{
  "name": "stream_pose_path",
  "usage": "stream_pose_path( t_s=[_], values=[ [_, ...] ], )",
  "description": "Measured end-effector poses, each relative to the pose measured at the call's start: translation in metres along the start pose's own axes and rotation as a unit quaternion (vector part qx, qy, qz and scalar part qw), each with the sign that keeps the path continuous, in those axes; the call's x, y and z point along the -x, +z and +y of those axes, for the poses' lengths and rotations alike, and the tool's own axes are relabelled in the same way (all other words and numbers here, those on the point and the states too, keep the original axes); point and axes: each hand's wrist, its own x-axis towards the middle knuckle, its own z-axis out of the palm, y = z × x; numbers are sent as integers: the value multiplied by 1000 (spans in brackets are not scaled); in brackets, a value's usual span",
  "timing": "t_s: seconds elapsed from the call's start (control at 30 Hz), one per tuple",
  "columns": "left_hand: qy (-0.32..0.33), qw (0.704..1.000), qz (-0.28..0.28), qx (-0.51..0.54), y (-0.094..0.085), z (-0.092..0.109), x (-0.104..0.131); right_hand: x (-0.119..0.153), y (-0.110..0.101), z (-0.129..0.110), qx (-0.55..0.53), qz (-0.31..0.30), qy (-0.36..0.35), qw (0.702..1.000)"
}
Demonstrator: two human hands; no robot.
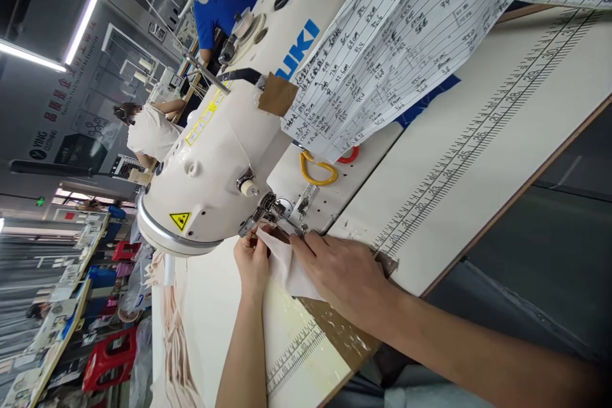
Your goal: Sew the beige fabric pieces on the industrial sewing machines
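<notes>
A pale pink piece of fabric [282,258] lies partly at the presser foot [275,207] of a white sewing machine [215,159]. My left hand [253,261] pinches the fabric's edge close to the needle area, thumb against fingers. On the other side, my right hand [339,271] has its fingers bent together over the fabric, gripping it beside the machine bed. The fingertips of both hands are partly hidden by the cloth and the machine parts.
Handwritten sheets [392,44] hang over the machine arm. Scissors with yellow and red handles [318,172] lie near the bed. A printed ruler [459,166] runs along the table. More pink fabric [176,344] is heaped beyond. Other people [153,131] sit at machines behind.
</notes>
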Motion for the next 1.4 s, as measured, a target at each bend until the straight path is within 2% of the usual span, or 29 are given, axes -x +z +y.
stream_pose_path(
  t_s=[0.17, 0.3, 0.4, 0.67, 1.0, 1.13, 1.27, 1.33, 1.4],
  values=[
    [21, 1000, -5, -20, -1, -1, 0, 1, 2, 1, -14, 5, 3, 1000],
    [85, 992, 12, -94, -3, 0, 1, 1, 2, 2, -22, 7, 0, 1000],
    [127, 983, 3, -130, -5, -2, 2, 1, 1, 3, -26, 0, 1, 1000],
    [261, 945, 7, -196, -7, -9, 5, 2, 1, 3, -22, 1, -1, 1000],
    [372, 906, -7, -200, -5, 8, 8, 8, 5, 7, -38, 40, -11, 998],
    [396, 894, -18, -207, -6, 12, 11, 11, 2, 9, -40, 60, -25, 997],
    [382, 897, -44, -216, -10, 17, 16, 21, -9, 16, -43, 98, -14, 994],
    [363, 902, -66, -224, -13, 21, 20, 33, -14, 21, -98, 101, -21, 990],
    [346, 903, -88, -239, -16, 24, 24, 50, -16, 25, -169, 77, -25, 982]
  ],
)
